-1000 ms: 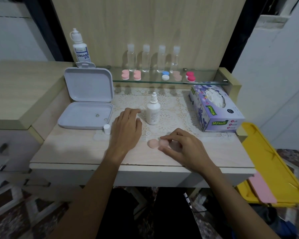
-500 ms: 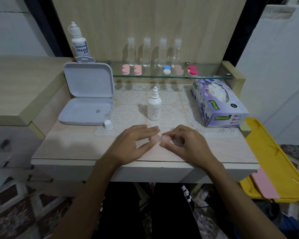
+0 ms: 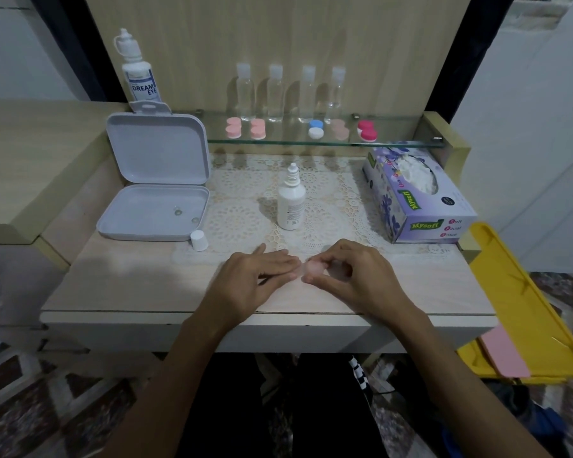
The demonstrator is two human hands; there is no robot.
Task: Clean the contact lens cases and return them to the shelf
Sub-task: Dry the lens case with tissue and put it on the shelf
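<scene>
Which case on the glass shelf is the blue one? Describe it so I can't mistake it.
Find the glass shelf against the wooden back panel, with four clear bottles standing along it. Five lens cases sit in front of them; the blue and white case is the middle one, below the third bottle from the left. It alone has a blue cap and a white cap; its neighbours are pink or red.

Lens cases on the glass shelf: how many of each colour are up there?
Pink: 3
Blue and white: 1
Red: 1
Total: 5 cases on the shelf. One more pale pink case is down on the table, held between the left hand and right hand.
</scene>
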